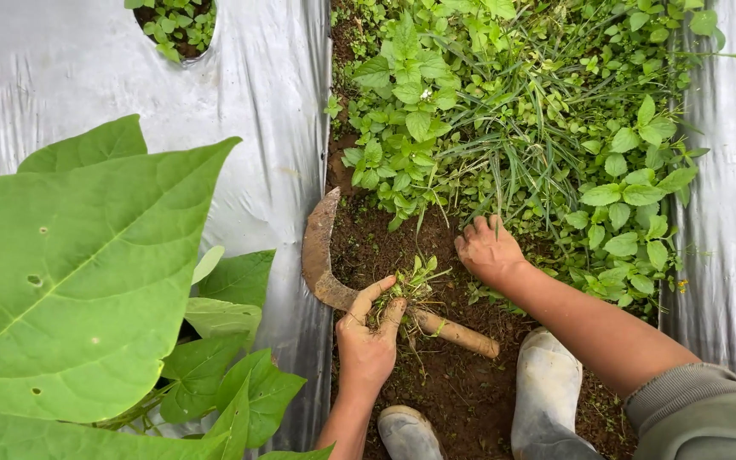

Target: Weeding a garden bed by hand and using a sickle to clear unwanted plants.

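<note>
in the head view the left hand (366, 336) has its fingers (374, 292) curled shut around a small tuft of pulled weeds (411, 285), held just above the bare soil (453, 392) of the furrow; directly under that hand lies a sickle (327, 264), its rusty curved blade running up and to the left along the edge of the silver plastic mulch (266, 111), its wooden handle (462, 334) slanting down to the right, so the long axis runs from upper left to lower right; the right hand (487, 249) sits up and to the right of the tuft, fingers bent and pressed into the soil at the foot of the standing weed patch (504, 111), gripping what i cannot tell; the left hand is the nearer to the sickle, seemingly touching it; two pale rubber boots (547, 388) stand below; large green leaves (78, 273) fill the left.
</note>
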